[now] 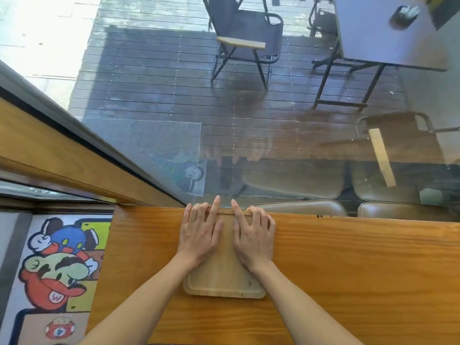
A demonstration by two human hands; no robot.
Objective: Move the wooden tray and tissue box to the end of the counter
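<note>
At the far left, below the surface's edge, lies a rug (pixel 57 272) with a cartoon face in a red cap. Next comes the wooden surface (pixel 348 270), its grain running across the view and its far edge meeting a window pane (pixel 174 95). The wooden tray (pixel 224 280) rests flat on the surface near its left part, its far rim pushed up to the surface's far edge by the glass (the near rim and both near corners are bare). The left hand (pixel 199 235) lies palm down on the tray's left half, grip spread, fingers reaching over the far rim. Just beside it, the right hand (pixel 254 237) lies the same way on the right half, fingers splayed and curling at the rim. Past the glass on the right stand a folding chair (pixel 249 41) and a dark table (pixel 383 33) on decking. The tissue box is out of sight.
</note>
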